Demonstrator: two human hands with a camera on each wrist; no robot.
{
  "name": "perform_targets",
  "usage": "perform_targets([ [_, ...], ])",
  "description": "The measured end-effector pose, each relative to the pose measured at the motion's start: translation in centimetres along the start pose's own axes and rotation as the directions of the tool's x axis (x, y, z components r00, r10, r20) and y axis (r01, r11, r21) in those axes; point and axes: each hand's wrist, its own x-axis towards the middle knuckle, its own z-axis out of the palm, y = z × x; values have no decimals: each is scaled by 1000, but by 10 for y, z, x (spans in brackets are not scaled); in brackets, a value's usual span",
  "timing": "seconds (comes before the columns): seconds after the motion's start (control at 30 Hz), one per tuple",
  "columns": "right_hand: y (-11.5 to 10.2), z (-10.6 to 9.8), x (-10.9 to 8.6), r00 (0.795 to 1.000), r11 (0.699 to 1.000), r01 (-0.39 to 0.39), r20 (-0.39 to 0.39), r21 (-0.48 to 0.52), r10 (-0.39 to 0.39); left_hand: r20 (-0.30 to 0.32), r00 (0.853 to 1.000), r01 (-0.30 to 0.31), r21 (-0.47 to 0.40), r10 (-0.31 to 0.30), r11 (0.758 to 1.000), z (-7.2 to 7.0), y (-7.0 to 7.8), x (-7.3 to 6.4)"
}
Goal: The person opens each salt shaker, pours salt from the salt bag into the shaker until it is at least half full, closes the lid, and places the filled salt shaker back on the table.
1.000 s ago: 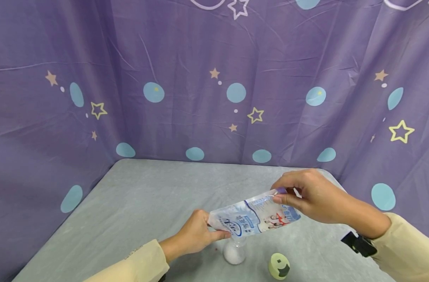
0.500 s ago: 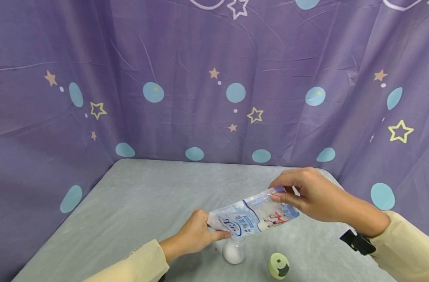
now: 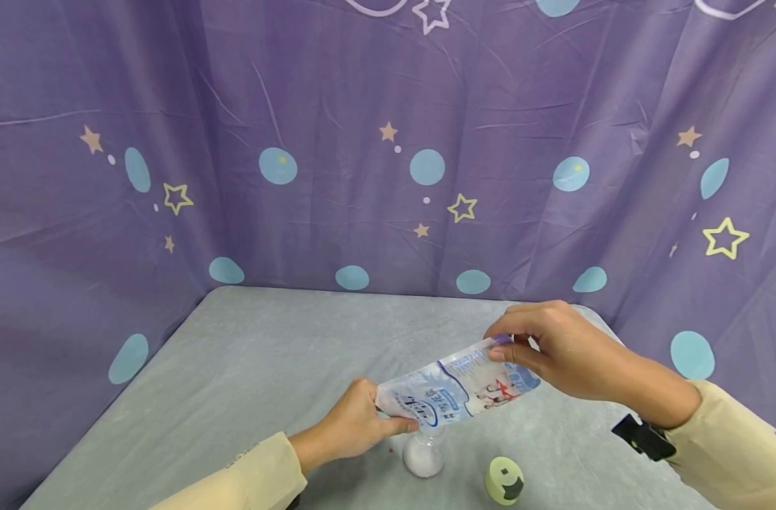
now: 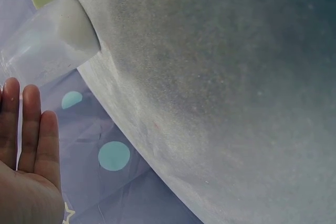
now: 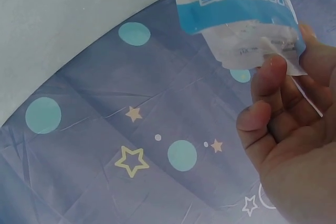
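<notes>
Blue-and-white plastic pouch [image 3: 454, 389] slants over the clear bottle [image 3: 423, 457] on the near side; our left hand [image 3: 355, 419] pinches the pouch's lower left end, our right hand [image 3: 563, 354] its raised right end; should the left grip slip, we might spill.
</notes>
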Motion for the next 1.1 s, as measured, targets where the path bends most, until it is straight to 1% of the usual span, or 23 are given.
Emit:
perform_targets([
  [0.23, 1, 2, 1, 999, 1000, 17, -40, 13, -16, -2, 1000, 12, 17, -12, 1000, 0, 2, 1],
  [0.37, 1, 3, 2, 998, 999, 30, -48, 25, -28, 0, 1000, 16, 16, -16, 1000, 0, 2, 1],
  [0.47, 1, 3, 2, 999, 999, 31, -40, 26, -30, -1, 1000, 11, 11, -11, 1000, 0, 2, 0],
  [0.77, -1, 0, -1, 1000, 1000, -24, 10, 0, 24, 5, 1000, -7, 18, 7, 1000, 0, 1, 1],
  [1.1, -2, -1, -3, 998, 999, -46, 35, 24, 46, 13, 1000, 16, 12, -16, 1000, 1, 1, 0],
])
